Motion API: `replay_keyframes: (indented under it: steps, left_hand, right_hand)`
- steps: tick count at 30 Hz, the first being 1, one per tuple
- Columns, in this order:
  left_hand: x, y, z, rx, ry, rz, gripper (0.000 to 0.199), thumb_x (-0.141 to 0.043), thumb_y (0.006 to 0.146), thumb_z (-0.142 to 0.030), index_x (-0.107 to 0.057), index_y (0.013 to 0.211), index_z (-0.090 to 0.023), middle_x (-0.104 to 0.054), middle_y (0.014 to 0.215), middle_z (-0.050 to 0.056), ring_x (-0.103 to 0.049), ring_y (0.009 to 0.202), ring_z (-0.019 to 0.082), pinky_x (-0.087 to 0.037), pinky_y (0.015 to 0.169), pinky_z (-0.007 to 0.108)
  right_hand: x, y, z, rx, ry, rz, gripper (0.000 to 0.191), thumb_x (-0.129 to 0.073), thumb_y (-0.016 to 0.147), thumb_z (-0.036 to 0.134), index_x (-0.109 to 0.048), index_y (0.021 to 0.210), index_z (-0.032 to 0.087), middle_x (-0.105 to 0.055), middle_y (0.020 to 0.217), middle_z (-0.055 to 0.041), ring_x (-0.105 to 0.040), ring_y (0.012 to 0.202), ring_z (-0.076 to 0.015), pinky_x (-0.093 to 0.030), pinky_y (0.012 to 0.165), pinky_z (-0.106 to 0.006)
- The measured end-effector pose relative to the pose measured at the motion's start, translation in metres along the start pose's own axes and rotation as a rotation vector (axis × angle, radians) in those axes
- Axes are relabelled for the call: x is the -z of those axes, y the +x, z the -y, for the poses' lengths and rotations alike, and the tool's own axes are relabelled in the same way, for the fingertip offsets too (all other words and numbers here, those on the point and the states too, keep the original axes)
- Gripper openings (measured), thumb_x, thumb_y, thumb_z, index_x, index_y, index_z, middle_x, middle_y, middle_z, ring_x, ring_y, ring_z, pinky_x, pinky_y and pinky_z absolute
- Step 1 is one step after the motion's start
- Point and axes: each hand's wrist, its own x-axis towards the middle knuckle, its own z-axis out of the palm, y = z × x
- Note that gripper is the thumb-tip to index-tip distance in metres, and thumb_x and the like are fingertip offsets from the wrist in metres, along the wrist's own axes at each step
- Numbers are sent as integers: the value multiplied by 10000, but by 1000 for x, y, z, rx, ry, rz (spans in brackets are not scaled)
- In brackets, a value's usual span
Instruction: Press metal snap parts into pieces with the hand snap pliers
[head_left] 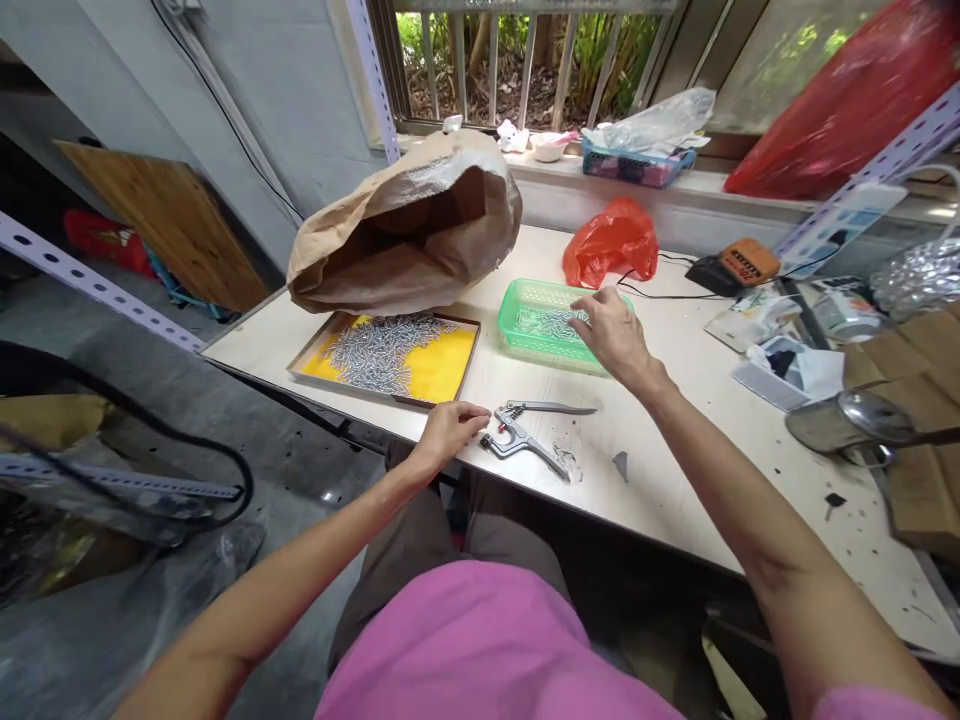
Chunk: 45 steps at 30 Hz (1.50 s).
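My left hand [451, 432] is at the table's front edge, thumb and fingertips pinched together. Anything between them is too small to make out. Just right of those fingertips lie grey metal hand pliers [517, 432] with a spring and a C-shaped jaw, handles spread. My right hand [619, 335] is over the right end of a green plastic basket [536, 352], its thumb and forefinger curved and apart. Small shiny metal pieces [551, 323] lie in the basket. Left of it, a shallow tray [469, 365] with a yellow bottom holds a heap of similar silvery pieces [379, 352].
A large open brown paper bag [337, 245] leans behind the tray. Behind the basket sits a red plastic bag [611, 243]. An orange-and-black battery charger [739, 265], a metal mug [847, 420] and cardboard boxes [926, 490] stand at the right. Scraps [620, 465] dot the tabletop.
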Motion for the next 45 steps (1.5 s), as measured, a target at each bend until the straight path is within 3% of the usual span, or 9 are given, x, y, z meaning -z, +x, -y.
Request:
replay_keyframes:
  steps: [5, 8, 11, 16, 23, 33, 37, 40, 45]
  left_hand:
    - [-5, 24, -2, -27, 243, 130, 237, -636, 758, -250, -760, 908, -113, -679, 652, 9, -543, 568, 96, -371, 540, 183]
    - [-5, 29, -8, -16, 322, 198, 213, -654, 735, -234, -771, 866, -113, -647, 584, -1, -503, 530, 87, -334, 528, 189]
    - [-6, 30, -13, -4, 350, 227, 212, -666, 725, -238, -775, 857, -113, -625, 545, -4, -478, 513, 85, -309, 512, 190]
    - [-9, 34, -8, 54, 358, 257, 242, -670, 723, -286, -773, 854, -110, -592, 504, -11, -451, 469, 78, -282, 472, 190]
    - [-9, 40, -10, 142, 430, 295, 199, -696, 674, -312, -718, 638, -117, -502, 425, -38, -435, 422, 73, -328, 443, 186]
    - [-2, 51, -13, 266, 368, 520, 263, -767, 604, -350, -631, 525, -140, -478, 413, -34, -392, 416, 69, -311, 443, 202]
    - [0, 49, -18, 306, 333, 567, 308, -796, 569, -397, -627, 536, -142, -473, 416, -41, -400, 422, 72, -330, 458, 206]
    - [1, 47, -20, 323, 308, 595, 313, -806, 560, -389, -613, 518, -146, -466, 413, -41, -393, 417, 72, -341, 465, 215]
    - [1, 54, -11, 313, 284, 653, 351, -829, 527, -405, -591, 480, -151, -473, 414, -38, -371, 408, 65, -301, 451, 212]
  right_hand:
    - [-5, -98, 18, 130, 183, 412, 261, -497, 938, 343, -630, 1076, 166, -605, 1008, -85, -588, 827, -181, -438, 739, -307]
    - [-14, -145, 39, 77, 211, 536, 261, -549, 909, 336, -572, 1115, 178, -599, 1077, -81, -604, 887, -184, -432, 738, -284]
    - [-19, -163, 48, 16, 184, 599, 187, -550, 902, 284, -553, 1062, 187, -591, 1052, -64, -605, 886, -178, -419, 723, -272]
    - [-28, -164, 45, 16, 186, 579, 98, -472, 944, 240, -531, 1001, 188, -581, 1016, -53, -592, 838, -159, -407, 704, -262]
    - [-31, -165, 48, 33, 116, 580, 91, -436, 957, 204, -518, 988, 182, -576, 1018, -60, -580, 811, -156, -390, 670, -260]
    - [-36, -165, 46, 71, 80, 547, 184, -367, 981, 196, -549, 997, 178, -578, 988, -66, -559, 810, -161, -372, 648, -267]
    - [-27, -158, 40, 96, 110, 546, 167, -483, 946, 275, -561, 1070, 194, -568, 1056, -82, -545, 896, -188, -395, 711, -288]
    - [-18, -149, 33, 120, 92, 496, 381, -656, 837, 401, -559, 1146, 200, -548, 1136, -110, -509, 1008, -249, -395, 799, -338]
    - [-12, -143, 38, 125, 83, 652, 114, -528, 926, 258, -616, 952, 190, -602, 952, -77, -548, 868, -195, -386, 745, -299]
